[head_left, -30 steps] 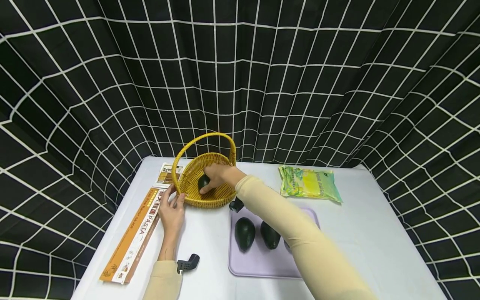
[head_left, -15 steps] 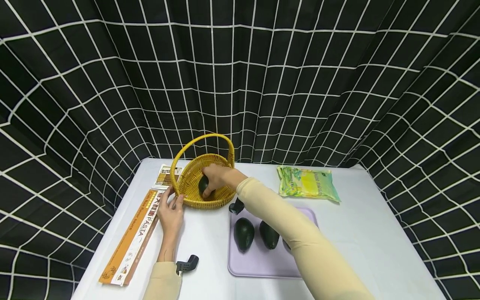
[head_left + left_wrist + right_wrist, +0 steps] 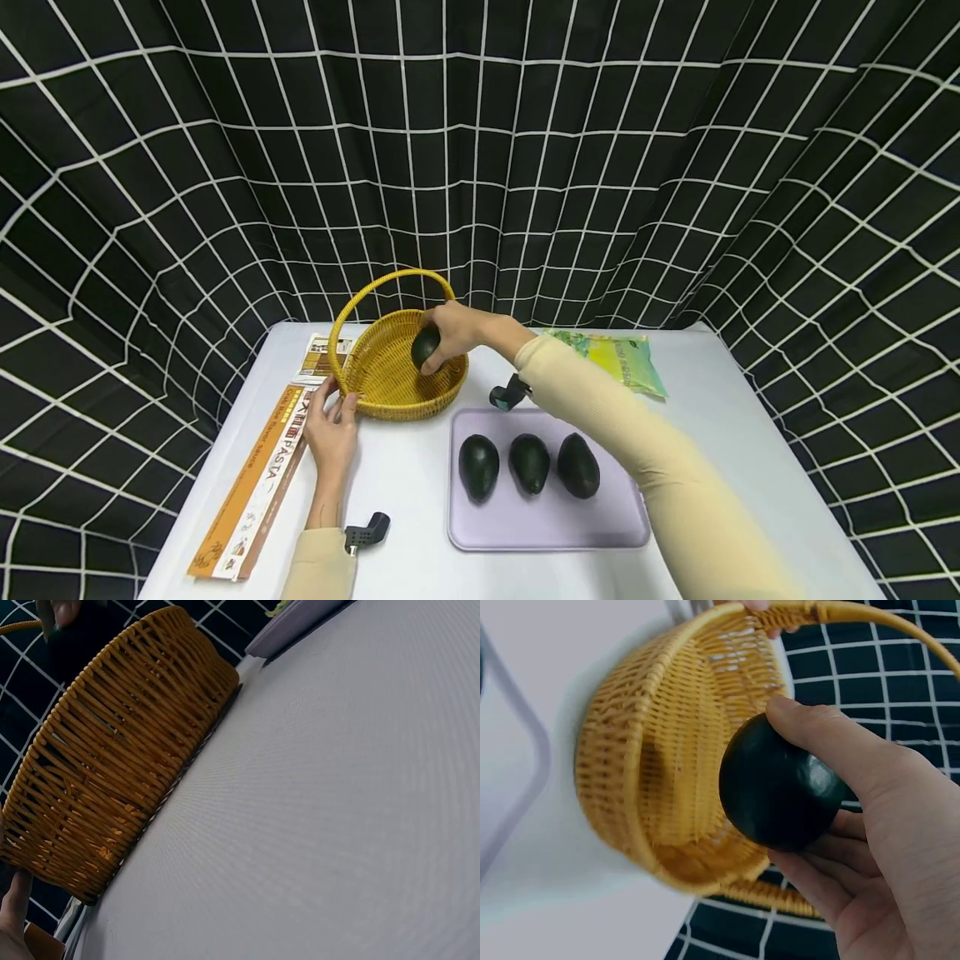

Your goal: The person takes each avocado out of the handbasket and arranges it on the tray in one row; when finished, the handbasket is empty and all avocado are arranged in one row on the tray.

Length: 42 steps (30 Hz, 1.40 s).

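Note:
A dark green avocado is gripped between the thumb and fingers of my right hand, at the right side of the yellow wicker basket. In the right wrist view the avocado is in front of the basket's opening, and the visible inside holds no other fruit. My left hand pinches the basket's left rim near the base of its arched handle; the left wrist view catches only part of that hand. Three more avocados lie in a row on the lilac tray, right of the basket.
A long orange and white pasta box lies along the table's left side, with a small brown and white packet behind it. A green and yellow bag lies at the back right, partly behind my right arm. A black grid-patterned curtain surrounds the table.
My right hand has lifted the avocado from inside the basket, up and to the right. The third avocado on the tray has come into view. My left hand keeps its hold on the rim.

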Each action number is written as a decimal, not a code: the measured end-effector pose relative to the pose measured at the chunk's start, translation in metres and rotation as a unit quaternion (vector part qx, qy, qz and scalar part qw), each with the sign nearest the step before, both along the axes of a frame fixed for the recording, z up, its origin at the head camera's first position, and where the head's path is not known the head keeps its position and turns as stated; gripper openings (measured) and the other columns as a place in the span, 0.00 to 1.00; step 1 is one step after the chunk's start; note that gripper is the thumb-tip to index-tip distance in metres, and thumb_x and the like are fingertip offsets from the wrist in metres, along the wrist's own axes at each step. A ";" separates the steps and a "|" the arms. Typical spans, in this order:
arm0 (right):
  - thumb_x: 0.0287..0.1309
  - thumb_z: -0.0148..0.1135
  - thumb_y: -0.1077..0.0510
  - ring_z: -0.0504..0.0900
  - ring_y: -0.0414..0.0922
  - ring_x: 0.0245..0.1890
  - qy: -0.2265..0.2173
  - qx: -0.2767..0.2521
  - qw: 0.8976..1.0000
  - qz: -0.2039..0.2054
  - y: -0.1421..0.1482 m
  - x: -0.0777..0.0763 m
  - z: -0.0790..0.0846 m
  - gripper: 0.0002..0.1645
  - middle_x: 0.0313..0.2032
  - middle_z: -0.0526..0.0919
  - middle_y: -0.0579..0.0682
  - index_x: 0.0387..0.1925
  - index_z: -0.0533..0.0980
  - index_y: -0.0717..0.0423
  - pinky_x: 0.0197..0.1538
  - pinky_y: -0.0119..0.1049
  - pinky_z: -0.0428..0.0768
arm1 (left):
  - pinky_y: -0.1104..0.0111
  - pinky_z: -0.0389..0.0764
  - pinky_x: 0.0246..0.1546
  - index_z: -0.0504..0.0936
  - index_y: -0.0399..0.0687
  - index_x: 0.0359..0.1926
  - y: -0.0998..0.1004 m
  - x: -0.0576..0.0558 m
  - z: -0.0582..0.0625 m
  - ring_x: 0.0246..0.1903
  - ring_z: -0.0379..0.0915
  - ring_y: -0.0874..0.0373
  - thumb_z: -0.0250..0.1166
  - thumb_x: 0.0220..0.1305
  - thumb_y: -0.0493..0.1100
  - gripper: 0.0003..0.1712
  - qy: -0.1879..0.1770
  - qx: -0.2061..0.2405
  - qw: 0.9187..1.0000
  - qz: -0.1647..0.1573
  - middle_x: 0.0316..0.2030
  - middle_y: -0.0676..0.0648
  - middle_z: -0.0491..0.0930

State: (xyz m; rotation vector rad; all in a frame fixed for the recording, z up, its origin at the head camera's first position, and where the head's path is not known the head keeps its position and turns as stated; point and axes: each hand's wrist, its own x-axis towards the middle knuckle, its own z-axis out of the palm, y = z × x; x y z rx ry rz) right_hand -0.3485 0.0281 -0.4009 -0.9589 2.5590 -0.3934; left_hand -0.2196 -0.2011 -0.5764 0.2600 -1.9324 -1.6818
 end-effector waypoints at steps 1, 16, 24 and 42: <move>0.48 0.82 0.37 0.84 0.42 0.51 0.002 -0.004 1.000 0.000 0.005 0.001 0.003 0.50 0.54 0.85 0.50 0.67 0.75 0.57 0.53 0.28 0.89 | 0.87 0.78 0.58 0.71 0.34 0.71 -0.001 0.000 -0.001 0.62 0.74 0.25 0.65 0.70 0.28 0.30 0.001 0.000 1.000 0.000 0.64 0.30 0.71; 0.45 0.85 0.41 0.84 0.51 0.61 -0.002 -0.044 0.998 -0.039 0.094 0.024 0.017 0.56 0.62 0.83 0.58 0.70 0.72 0.64 0.63 0.39 0.88 | 0.89 0.77 0.57 0.70 0.33 0.71 -0.003 0.009 0.009 0.63 0.73 0.25 0.63 0.71 0.28 0.29 -0.011 0.005 1.000 -0.004 0.66 0.30 0.70; 0.41 0.86 0.42 0.84 0.52 0.62 0.006 -0.071 0.995 -0.074 0.151 0.045 0.007 0.55 0.61 0.84 0.57 0.68 0.74 0.62 0.66 0.50 0.87 | 0.88 0.79 0.57 0.72 0.35 0.70 -0.003 0.006 0.003 0.63 0.75 0.28 0.66 0.70 0.30 0.29 0.007 -0.002 1.000 -0.006 0.64 0.32 0.72; 0.40 0.88 0.46 0.83 0.56 0.62 -0.034 -0.093 0.989 -0.107 0.256 0.108 -0.017 0.53 0.59 0.85 0.56 0.65 0.75 0.64 0.67 0.59 0.84 | 0.84 0.79 0.62 0.72 0.34 0.70 0.000 0.005 0.006 0.65 0.74 0.30 0.66 0.70 0.31 0.29 0.015 -0.005 1.000 -0.007 0.65 0.31 0.72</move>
